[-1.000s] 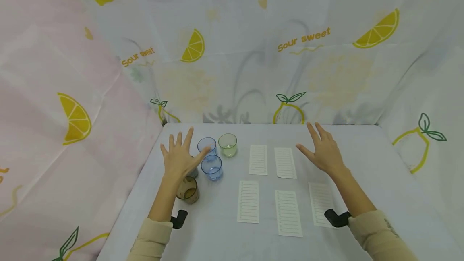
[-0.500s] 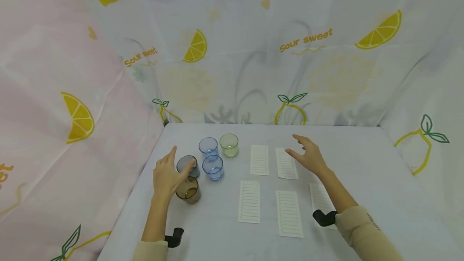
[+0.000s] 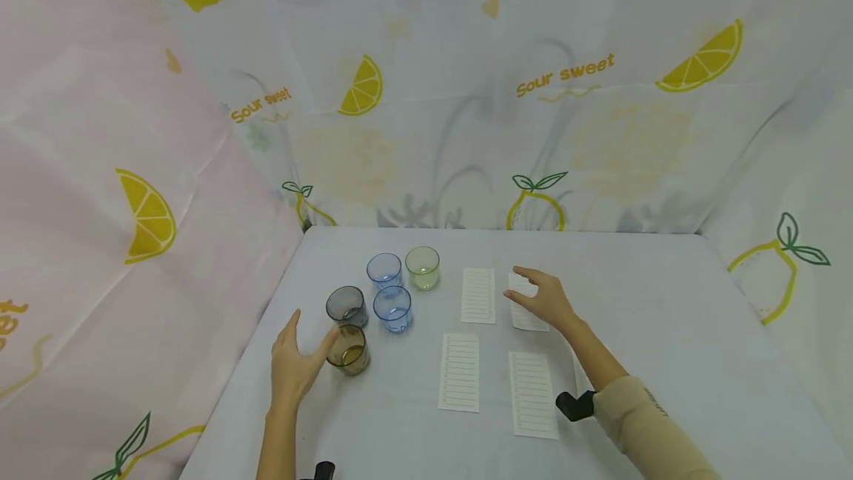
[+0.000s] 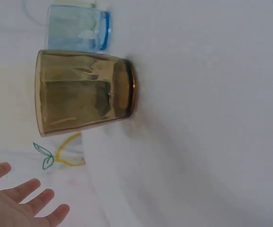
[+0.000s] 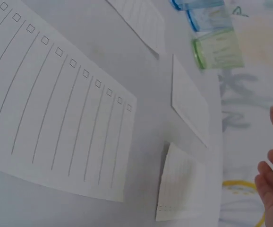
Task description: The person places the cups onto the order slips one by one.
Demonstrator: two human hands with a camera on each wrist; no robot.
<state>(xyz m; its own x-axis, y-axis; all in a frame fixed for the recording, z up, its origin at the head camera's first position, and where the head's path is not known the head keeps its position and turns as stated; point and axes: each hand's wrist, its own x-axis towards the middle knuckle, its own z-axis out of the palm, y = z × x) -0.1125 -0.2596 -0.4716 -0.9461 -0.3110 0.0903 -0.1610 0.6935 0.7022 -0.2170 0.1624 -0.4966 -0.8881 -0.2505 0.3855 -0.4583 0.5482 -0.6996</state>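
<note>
My left hand (image 3: pixel 292 367) is held with thumb and fingers spread, just left of a brown glass (image 3: pixel 353 363). Its thumb tip overlaps the rim in the head view, but contact cannot be told there. In the left wrist view the fingers stand apart from the brown glass (image 4: pixel 82 94). Behind it are a grey glass (image 3: pixel 346 307), two blue glasses (image 3: pixel 393 315) and a green glass (image 3: pixel 423 272). Over the back right lined card (image 3: pixel 531 319) hovers my right hand (image 3: pixel 549 302), thumb and fingers parted, holding nothing.
More lined cards lie on the white table: one at back left (image 3: pixel 477 296), a front left card (image 3: pixel 459 372) and a front middle card (image 3: pixel 533 395). Another card (image 3: pixel 581 376) is mostly hidden by my right forearm. Lemon-printed cloth (image 3: pixel 426 132) hangs behind and at both sides.
My left hand has drawn back toward me and left, uncovering the grey and brown glasses. My right hand has come left and lower, over the back right card. Glasses and cards stay put.
</note>
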